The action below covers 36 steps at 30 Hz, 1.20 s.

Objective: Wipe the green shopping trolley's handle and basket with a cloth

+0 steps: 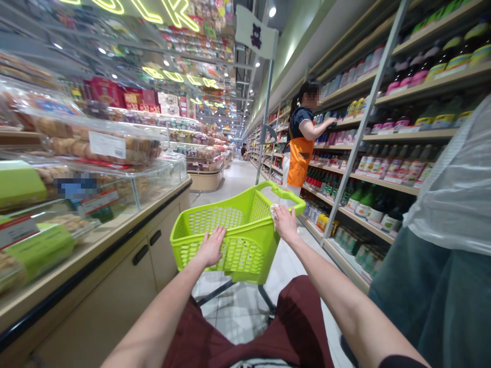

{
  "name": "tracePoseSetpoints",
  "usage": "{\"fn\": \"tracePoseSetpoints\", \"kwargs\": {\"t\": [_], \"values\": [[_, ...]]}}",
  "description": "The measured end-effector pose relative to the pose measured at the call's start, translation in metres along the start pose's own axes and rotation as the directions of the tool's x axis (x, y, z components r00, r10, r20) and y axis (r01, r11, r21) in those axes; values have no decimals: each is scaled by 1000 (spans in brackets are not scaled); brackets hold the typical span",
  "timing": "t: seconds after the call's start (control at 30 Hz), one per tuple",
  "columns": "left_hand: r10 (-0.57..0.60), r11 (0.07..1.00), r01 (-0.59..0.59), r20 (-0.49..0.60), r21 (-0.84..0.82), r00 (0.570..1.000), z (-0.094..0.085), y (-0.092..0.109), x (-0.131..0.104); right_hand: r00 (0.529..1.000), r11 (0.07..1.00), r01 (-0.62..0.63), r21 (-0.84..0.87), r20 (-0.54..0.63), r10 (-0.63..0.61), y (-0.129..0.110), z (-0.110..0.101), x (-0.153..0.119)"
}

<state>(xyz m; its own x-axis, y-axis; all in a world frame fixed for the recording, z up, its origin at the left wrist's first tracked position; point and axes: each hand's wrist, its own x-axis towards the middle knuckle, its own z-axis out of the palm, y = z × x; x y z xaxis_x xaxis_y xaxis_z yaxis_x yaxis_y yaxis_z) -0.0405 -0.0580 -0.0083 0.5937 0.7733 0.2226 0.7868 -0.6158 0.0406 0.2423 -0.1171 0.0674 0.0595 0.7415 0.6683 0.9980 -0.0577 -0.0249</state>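
Observation:
A lime-green shopping cart (245, 255) with perforated sides stands right in front of my knees. My left hand (213, 247) lies against its near side, fingers stretched out over the upper edge, holding nothing. Near the handle end, my right hand (287, 223) presses a crumpled white cloth or wipe (273, 210) onto the rim, and its fingers partly hide it. The cart's handle (286, 193) is just beyond that hand. No goods show in the visible part of the basket. A grey pole with a bear flag (256, 36) rises behind the cart.
On the left runs a display counter (161, 212) with packaged foods. Bottle shelves (383, 179) line the right side. A person in an orange apron (299, 158) stands at them; another person in grey-green trousers (414, 301) is close on my right. The tiled aisle (240, 176) stretches ahead.

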Motion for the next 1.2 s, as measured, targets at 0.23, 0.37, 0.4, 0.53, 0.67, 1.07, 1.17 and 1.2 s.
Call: {"fn": "tracePoseSetpoints", "kwargs": {"t": [0.23, 0.37, 0.4, 0.53, 0.67, 1.07, 1.17, 1.2], "values": [[-93, 995, 92, 20, 28, 996, -4, 9, 2, 957, 948, 229, 220, 125, -260, -85, 40, -21], [-108, 994, 108, 3, -1, 994, -4, 15, 2, 960, 955, 227, 188, 120, -252, -73, 34, -18], [-113, 994, 113, -3, -11, 994, -4, 15, 2, 970, 967, 198, 160, 107, -217, -64, 29, -17], [-153, 985, 149, -39, -89, 987, -7, 24, 5, 997, 993, 64, 97, 46, -68, -49, 15, -15], [-49, 982, 29, -103, -189, 993, -20, 46, 14, 982, 974, 142, 177, 100, -161, -76, 20, -23], [-172, 871, 69, -171, -486, 970, -29, 81, 59, 921, 908, 238, 344, 218, -324, -58, 3, -26], [-234, 924, 162, -177, -348, 956, -29, 99, 65, 957, 938, 196, 287, 153, -247, -47, -4, -23], [-243, 933, 177, -184, -312, 952, -29, 103, 66, 968, 953, 173, 247, 135, -210, -43, -5, -22]]}}
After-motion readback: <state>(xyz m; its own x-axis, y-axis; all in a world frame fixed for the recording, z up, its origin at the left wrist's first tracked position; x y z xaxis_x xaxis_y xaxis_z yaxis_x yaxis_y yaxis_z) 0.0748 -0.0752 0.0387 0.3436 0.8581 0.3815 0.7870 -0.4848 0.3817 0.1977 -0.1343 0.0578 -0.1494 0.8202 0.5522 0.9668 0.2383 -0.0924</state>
